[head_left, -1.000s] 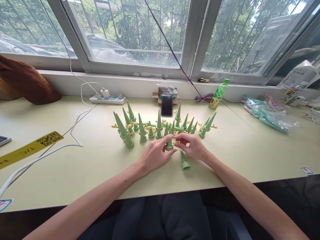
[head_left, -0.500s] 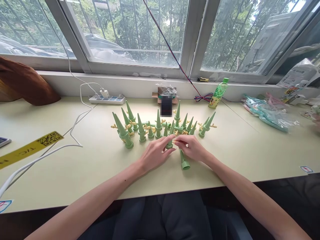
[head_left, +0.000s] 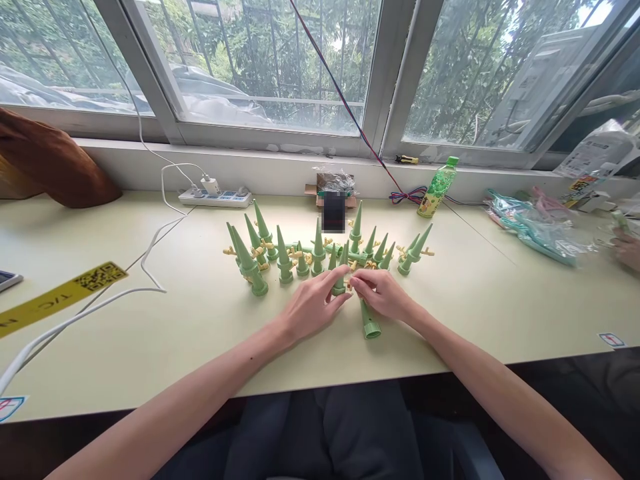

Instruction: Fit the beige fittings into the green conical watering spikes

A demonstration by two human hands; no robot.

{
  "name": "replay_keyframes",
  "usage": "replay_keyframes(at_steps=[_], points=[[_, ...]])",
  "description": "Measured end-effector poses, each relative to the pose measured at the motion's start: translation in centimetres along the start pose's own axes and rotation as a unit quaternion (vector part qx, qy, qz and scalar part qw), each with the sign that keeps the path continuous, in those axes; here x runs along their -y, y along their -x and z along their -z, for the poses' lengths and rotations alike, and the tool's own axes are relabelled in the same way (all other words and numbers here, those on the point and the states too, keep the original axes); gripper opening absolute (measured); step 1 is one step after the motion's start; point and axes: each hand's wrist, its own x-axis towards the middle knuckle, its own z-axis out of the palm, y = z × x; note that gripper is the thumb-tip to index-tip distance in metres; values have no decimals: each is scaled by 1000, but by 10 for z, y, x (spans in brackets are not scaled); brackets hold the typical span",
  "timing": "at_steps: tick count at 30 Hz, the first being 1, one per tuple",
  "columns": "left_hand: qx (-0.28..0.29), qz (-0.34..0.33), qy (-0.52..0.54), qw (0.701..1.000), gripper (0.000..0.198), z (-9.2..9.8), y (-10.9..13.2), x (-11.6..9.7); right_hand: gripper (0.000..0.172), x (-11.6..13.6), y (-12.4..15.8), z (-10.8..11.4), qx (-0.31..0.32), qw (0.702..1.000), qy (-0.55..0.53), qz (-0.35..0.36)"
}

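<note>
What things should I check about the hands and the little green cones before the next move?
1. Left hand holds the upright green cone: ok.
2. Right hand pinches the yellow piece at its side: ok.
3. Yellow piece fully seated: cannot tell.
4. Lying cone lies wholly on the table: ok.
5. Standing cones behind the hands are upright: ok.

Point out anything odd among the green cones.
One green cone lies on its side by the right hand; the other cones stand upright, a few leaning. The left hand grips an upright cone.
</note>
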Motion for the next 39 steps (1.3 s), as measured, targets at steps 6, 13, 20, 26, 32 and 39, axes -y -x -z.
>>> replay_keyframes(at_steps=[6,13,20,26,32,39], points=[[-17,17,7,1000,41,2,-1,-3,20,3,1,3,-16,998,-55,4],[-26,38,53,998,47,4,-2,-3,20,3,2,5,-23,997,-68,25],[-34,34,94,994,44,5,-3,-5,18,5,2,7,-32,996,-72,40],[-37,19,105,994,31,6,-4,-6,18,7,1,7,-47,996,-67,39],[-37,9,90,995,28,7,-4,-6,17,7,2,7,-51,996,-54,49],[-18,6,74,997,35,6,-2,-3,20,5,3,6,-44,997,-46,40]])
